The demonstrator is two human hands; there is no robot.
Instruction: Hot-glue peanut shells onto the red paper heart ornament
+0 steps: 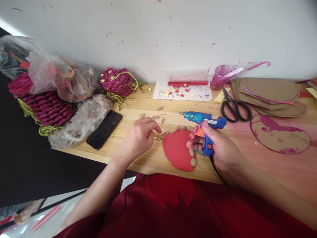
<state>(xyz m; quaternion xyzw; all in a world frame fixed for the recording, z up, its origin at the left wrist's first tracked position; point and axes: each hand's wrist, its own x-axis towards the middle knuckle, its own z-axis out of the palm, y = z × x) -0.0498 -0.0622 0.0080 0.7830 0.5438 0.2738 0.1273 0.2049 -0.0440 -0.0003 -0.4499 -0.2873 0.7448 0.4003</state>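
A blue glue gun (203, 120) with an orange trigger is gripped in my right hand (220, 145), its metal nozzle pointing left. Below it lies a red rounded piece (177, 148) with peanuts (193, 162) along its top and right edges. My left hand (141, 137) hovers at the left of the red piece, fingers bent, the fingertips near a peanut (163, 134) at its upper left edge. Whether those fingers touch or hold anything is too small to tell. Several loose peanuts (155, 117) lie on the wooden table beyond my left hand.
Black scissors (236, 110), cardboard pieces (269, 92) and a pink-stained cup (221, 77) are at the back right. Star stickers lie on a white sheet (158, 91). A phone (104, 130), plastic bags (81, 122) and purple woven items (49, 107) occupy the left.
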